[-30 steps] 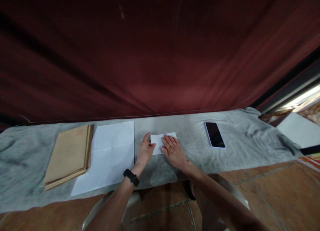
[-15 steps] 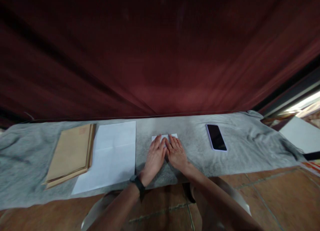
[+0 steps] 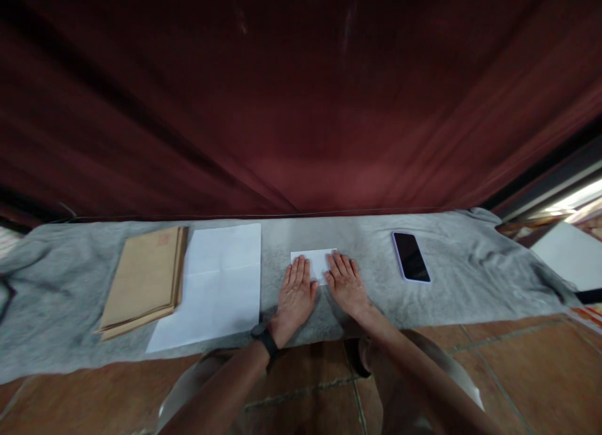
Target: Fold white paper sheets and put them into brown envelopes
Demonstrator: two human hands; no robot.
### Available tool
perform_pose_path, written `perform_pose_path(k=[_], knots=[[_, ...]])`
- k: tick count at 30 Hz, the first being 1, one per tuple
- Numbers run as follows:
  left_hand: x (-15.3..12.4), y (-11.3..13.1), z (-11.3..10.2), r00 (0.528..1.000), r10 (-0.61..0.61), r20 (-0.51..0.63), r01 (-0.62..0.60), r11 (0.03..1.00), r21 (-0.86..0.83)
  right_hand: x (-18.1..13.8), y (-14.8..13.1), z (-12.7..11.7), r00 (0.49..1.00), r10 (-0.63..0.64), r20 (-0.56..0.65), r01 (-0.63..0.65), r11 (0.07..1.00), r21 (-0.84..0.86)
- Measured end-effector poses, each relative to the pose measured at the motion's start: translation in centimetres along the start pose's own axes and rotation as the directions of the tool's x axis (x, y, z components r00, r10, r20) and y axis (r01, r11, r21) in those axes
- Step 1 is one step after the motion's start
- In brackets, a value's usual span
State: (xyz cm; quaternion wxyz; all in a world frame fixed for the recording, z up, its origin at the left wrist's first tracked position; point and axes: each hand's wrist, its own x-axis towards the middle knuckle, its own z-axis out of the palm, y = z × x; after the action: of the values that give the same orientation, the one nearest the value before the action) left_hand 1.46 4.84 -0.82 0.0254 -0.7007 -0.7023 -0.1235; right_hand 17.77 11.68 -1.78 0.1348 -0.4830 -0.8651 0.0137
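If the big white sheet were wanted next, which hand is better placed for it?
Probably the left hand: it is nearer the large white sheet, with only a strip of grey cloth between them. The right hand is farther off. Both rest on the small white paper.

Grey cloth [image 3: 470, 291]: surface and contents

The cloth lies as a long strip, rumpled toward both ends. Reference item: large white sheet [image 3: 230, 278], laid flat, faintly creased across. Left of the sheet, overlapping its edge: a brown paper stack [image 3: 141, 278]. Right of the sheet, apart: a small white paper [image 3: 318, 267]. Farther right of the sheet: a phone [image 3: 411, 257], dark screen upward.
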Motion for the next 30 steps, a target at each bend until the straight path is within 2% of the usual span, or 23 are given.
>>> perform_pose_path(k=[4, 8, 12, 16, 20, 24, 30], knots=[[0.7, -1.6, -1.0, 0.984, 0.158, 0.078, -0.157, 0.987, -0.011, -0.6, 1.0, -0.5, 1.000, 0.001, 0.011, -0.001, 1.000, -0.005], [0.8, -2.8, -2.1, 0.940, 0.307, 0.150, -0.311, 0.951, 0.002, -1.2, 1.7, -0.9, 1.000, -0.013, 0.000, 0.013, 1.000, -0.007], [0.4, -2.7, -2.9, 0.907, 0.367, 0.207, -0.380, 0.925, 0.025, -1.1, 1.7, -1.1, 1.000, -0.021, -0.020, 0.021, 1.000, 0.000], [0.2, -2.1, -3.4, 0.912, 0.352, 0.213, -0.362, 0.932, 0.008, -0.4, 0.5, -1.5, 0.997, -0.078, -0.025, 0.079, 0.997, 0.017], [0.3, -1.8, -3.3, 0.945, 0.290, 0.150, -0.285, 0.957, -0.053, -0.1, -1.1, -1.4, 0.989, -0.146, 0.004, 0.146, 0.988, 0.059], [1.2, -1.0, -3.0, 0.973, 0.208, 0.100, -0.200, 0.977, -0.079, 0.1, -1.6, -1.4, 0.991, -0.129, 0.029, 0.125, 0.986, 0.110], [2.7, 0.9, -2.0, 0.995, 0.062, 0.084, -0.061, 0.998, -0.006, 1.5, -1.5, -1.8, 0.994, -0.099, 0.054, 0.091, 0.987, 0.134]])
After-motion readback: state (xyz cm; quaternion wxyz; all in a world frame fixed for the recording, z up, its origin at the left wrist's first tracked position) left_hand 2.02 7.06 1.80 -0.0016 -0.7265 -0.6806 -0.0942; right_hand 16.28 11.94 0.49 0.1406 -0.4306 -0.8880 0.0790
